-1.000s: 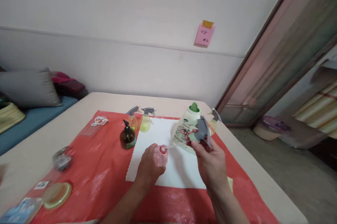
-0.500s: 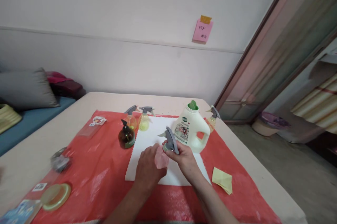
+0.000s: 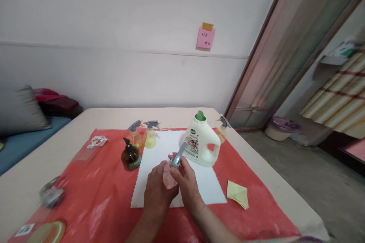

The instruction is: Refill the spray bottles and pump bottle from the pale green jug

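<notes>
My left hand [image 3: 158, 186] is closed around the body of a pink translucent spray bottle [image 3: 169, 176], held over the white sheet [image 3: 142, 182]. At the bottle's neck, the fingers of my right hand [image 3: 185, 178] grip the grey trigger spray head [image 3: 178, 155], which tilts up to the right. Just behind the hands stands a large pale-green jug [image 3: 203, 148] with a side handle and green in its open mouth. A dark amber pump bottle [image 3: 130, 156] is left of the sheet.
Behind the pump bottle stand an orange spray bottle [image 3: 135, 138] and a yellow spray bottle [image 3: 149, 137]. Another spray bottle [image 3: 222, 131] is behind the jug. Yellow paper squares [image 3: 237, 194] lie right on the red cloth [image 3: 99, 193]; a round lid [image 3: 48, 232] and a clear bag [image 3: 52, 194] lie left.
The spray head has turned on the bottle's neck, its long side now pointing up and right. My right hand has shifted around it. The whole view has swung slightly to the right.
</notes>
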The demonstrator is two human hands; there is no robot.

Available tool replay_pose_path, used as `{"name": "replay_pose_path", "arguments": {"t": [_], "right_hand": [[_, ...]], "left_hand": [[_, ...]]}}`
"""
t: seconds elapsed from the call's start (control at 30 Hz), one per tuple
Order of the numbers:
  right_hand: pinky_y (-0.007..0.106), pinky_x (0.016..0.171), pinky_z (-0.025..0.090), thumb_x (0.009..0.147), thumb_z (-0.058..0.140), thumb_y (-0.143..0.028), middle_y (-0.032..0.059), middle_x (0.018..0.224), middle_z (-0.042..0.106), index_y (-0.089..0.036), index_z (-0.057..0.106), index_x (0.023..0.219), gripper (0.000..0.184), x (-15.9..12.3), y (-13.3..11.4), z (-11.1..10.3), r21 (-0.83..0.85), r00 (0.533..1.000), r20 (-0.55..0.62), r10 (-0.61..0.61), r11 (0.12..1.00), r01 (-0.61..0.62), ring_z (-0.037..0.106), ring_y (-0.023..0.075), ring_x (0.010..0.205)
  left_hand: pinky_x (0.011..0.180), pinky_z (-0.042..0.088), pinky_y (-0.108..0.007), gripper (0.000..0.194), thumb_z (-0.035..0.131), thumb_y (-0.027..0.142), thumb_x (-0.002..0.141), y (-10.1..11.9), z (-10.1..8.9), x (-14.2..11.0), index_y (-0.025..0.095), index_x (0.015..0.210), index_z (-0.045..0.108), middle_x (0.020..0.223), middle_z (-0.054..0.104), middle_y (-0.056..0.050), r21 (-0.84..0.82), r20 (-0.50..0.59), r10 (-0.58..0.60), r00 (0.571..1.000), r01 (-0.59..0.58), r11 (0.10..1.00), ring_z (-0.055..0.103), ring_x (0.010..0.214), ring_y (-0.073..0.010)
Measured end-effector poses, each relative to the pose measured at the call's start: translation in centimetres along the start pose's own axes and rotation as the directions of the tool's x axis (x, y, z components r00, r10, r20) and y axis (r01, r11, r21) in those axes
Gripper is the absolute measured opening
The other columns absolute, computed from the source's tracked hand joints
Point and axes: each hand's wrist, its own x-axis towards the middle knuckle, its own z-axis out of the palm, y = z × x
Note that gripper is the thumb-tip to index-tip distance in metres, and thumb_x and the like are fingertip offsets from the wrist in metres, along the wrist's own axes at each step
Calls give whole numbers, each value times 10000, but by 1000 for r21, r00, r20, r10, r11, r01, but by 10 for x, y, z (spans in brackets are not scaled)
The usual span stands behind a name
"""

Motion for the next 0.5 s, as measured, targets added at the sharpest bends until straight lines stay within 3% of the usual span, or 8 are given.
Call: {"name": "replay_pose_path", "arguments": {"t": [0.07, 0.13, 0.33, 0.43, 0.5], "right_hand": [[452, 1087, 434, 797, 749, -490, 75, 1299, 702, -243, 698, 1162, 443, 0, -1, -1, 33, 998, 51, 21, 999, -22, 602, 299, 1246], [437, 1028, 471, 812, 721, -468, 69, 1198, 734, -232, 715, 1078, 356, 1, -2, 0, 15, 999, 47, 2, 1000, -2, 639, 289, 1145], [356, 864, 522, 731, 731, -317, 5, 914, 683, -249, 607, 888, 212, 1, 0, 14, -21, 990, -113, -84, 996, 82, 634, 227, 925], [374, 943, 502, 815, 684, -367, 20, 1000, 698, -238, 641, 1009, 237, -1, -3, 15, -41, 995, -3, -103, 994, 103, 637, 236, 1006], [406, 1014, 479, 812, 707, -399, 44, 1162, 709, -237, 641, 1201, 427, 0, -5, 11, -27, 989, 121, -88, 995, 91, 632, 265, 1121]], "left_hand": [[1072, 452, -446, 732, 770, 270, 664, 2, 0, 0, 238, 1356, 533, 1330, 656, -125, 3, 4, -14, 1000, 14, 1000, 600, 1262, -339], [1070, 451, -452, 734, 759, 259, 677, 4, -2, -2, 240, 1368, 512, 1356, 643, -135, -1, 1, -14, 1000, 14, 1000, 592, 1276, -340], [1006, 496, -460, 719, 762, 363, 683, 7, -4, -4, 222, 1348, 531, 1313, 664, -164, -73, 50, -78, 996, 81, 994, 628, 1232, -364], [978, 512, -449, 720, 760, 380, 662, 10, -8, -2, 218, 1330, 545, 1274, 688, -149, -150, 57, -79, 995, 87, 985, 652, 1195, -361], [946, 525, -433, 680, 744, 381, 670, 14, -14, 0, 248, 1311, 559, 1257, 702, -114, -204, 55, -76, 996, 86, 975, 669, 1161, -344]]}}
